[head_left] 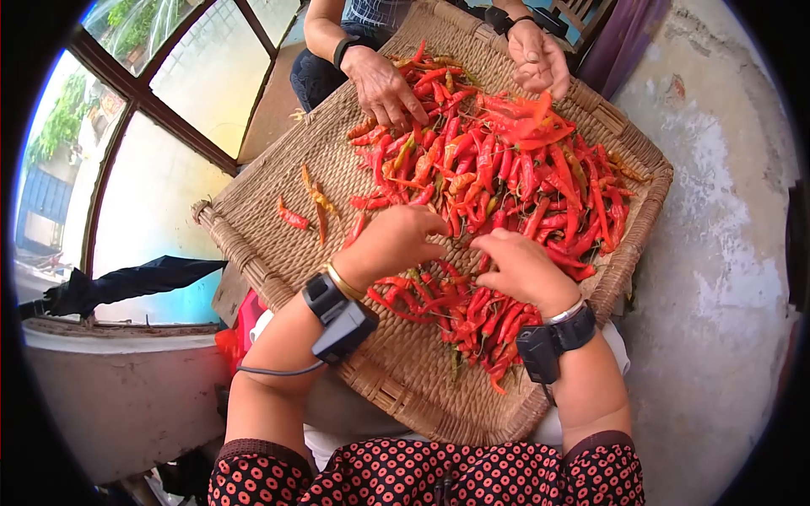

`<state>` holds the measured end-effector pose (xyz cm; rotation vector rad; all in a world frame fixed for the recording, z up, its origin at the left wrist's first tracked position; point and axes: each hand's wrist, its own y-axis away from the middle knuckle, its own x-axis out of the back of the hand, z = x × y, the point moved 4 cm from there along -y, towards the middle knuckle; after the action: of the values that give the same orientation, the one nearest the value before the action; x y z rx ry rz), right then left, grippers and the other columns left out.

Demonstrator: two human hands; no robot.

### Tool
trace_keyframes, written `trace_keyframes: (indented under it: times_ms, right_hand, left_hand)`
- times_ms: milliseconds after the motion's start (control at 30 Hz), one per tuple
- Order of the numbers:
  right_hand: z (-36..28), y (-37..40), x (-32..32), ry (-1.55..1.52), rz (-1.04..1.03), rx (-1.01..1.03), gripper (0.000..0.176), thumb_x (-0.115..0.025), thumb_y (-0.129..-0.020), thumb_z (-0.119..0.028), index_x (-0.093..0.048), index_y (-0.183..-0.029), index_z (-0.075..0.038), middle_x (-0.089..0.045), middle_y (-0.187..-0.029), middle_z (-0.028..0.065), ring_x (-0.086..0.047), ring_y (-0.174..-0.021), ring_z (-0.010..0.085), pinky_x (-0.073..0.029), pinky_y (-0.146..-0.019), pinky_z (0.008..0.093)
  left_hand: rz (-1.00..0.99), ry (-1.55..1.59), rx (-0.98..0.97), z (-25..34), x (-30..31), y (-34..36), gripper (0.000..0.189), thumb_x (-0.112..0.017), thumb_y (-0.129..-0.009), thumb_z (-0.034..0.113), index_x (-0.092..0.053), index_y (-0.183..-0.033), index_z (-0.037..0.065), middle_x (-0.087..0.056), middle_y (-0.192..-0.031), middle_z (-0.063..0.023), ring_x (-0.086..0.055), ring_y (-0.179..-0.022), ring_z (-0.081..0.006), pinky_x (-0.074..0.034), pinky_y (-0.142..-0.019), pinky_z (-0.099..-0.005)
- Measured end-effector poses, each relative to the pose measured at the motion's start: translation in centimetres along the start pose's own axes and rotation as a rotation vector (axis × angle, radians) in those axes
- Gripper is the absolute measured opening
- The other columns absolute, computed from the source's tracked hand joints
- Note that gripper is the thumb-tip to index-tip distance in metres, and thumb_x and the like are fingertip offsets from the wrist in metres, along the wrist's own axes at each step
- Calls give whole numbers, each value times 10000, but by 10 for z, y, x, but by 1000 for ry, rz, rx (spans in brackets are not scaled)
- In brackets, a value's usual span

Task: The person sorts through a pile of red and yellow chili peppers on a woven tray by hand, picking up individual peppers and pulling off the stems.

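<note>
A large heap of red chili peppers (pixel 506 173) lies on a woven tray (pixel 405 371) in front of me. A smaller pile of chili peppers (pixel 485 325) is nearer to me, below my hands. My left hand (pixel 401 240) is at the near edge of the large heap, its fingers curled inward; what they hold, if anything, is hidden. Just to its right, my right hand (pixel 521 266) hovers between the two piles. Its thumb and forefinger are apart, and I see no pepper held in them.
Across the tray, another person's hand (pixel 384 88) touches the heap and their other hand (pixel 540 59) is raised beside it. Stray peppers (pixel 293 214) lie at the left. A folded dark umbrella (pixel 135 287) sits by the window; a worn wall (pixel 717 253) stands at the right.
</note>
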<state>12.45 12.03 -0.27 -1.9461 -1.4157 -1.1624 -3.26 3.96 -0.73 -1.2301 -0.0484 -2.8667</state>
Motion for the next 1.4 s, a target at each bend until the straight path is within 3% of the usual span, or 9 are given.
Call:
trace_keyframes:
  times_ms: [200,467,567,667,800,933,1133,1233,1400]
  right_hand:
    - [-6,0,-21,188,-193,62,289,-643,-658,-161,-585,-924,-63,-567,-858,129,-546,-872,306,-432,-732,401]
    - [-11,-2,-35,200,-380,88,163,-640,-661,-185,-604,-759,-60,-591,-724,119,-578,-746,309,-450,-655,408]
    - [-11,-6,-14,18,-17,168,110,-608,-710,-126,-588,-775,-39,-589,-691,94,-583,-640,245,-461,-593,354]
    - [-8,-4,4,-722,44,-189,124,-577,-777,-112,-569,-824,2,-570,-633,67,-572,-570,151,-455,-531,295]
    - [-10,-5,2,-914,-4,-211,127,-543,-820,-106,-546,-868,12,-543,-657,1,-494,-516,51,-414,-472,212]
    - [-13,-6,-1,-960,-24,-218,108,-539,-824,-101,-547,-853,2,-538,-658,-6,-477,-502,42,-409,-464,203]
    - [-9,-8,1,-1033,42,-248,88,-520,-835,-91,-555,-839,-10,-528,-655,-15,-474,-509,33,-410,-470,196]
    - [-10,-10,-7,-1027,0,-249,96,-520,-834,-88,-563,-865,-8,-535,-671,-11,-481,-525,36,-414,-483,193]
    - [-5,-11,-6,-973,61,-249,143,-515,-830,-73,-568,-938,5,-564,-701,16,-504,-543,55,-435,-509,196]
  left_hand:
    - [320,-294,54,1,9,-4,326,-666,-678,188,-564,-955,51,-565,-838,-121,-568,-767,-302,-461,-664,-378]
    - [213,-344,10,-22,3,-9,228,-665,-676,175,-603,-857,50,-572,-824,-120,-569,-735,-300,-458,-666,-379]
    - [285,-92,20,-5,13,-9,134,-629,-748,155,-591,-797,36,-588,-696,-79,-562,-601,-191,-450,-554,-290]
    - [127,775,352,2,11,-2,125,-582,-816,158,-559,-768,45,-593,-679,-33,-510,-512,-75,-400,-460,-204]
    - [178,899,406,-9,22,1,112,-552,-843,162,-535,-780,71,-601,-691,-14,-450,-471,-22,-337,-417,-159]
    - [773,1419,254,-31,46,-7,250,-524,-863,236,-517,-1017,40,-596,-889,-53,-512,-576,-64,-399,-496,-182]
    - [13,958,299,14,-7,3,323,-528,-865,206,-499,-1141,41,-573,-974,-14,-545,-662,-58,-444,-573,-204]
    - [72,830,-18,17,-23,-2,259,-557,-849,181,-556,-1068,42,-591,-859,9,-537,-657,-41,-438,-568,-190]
    - [135,760,343,3,0,0,156,-568,-843,187,-593,-838,34,-567,-669,32,-512,-566,-27,-416,-504,-170]
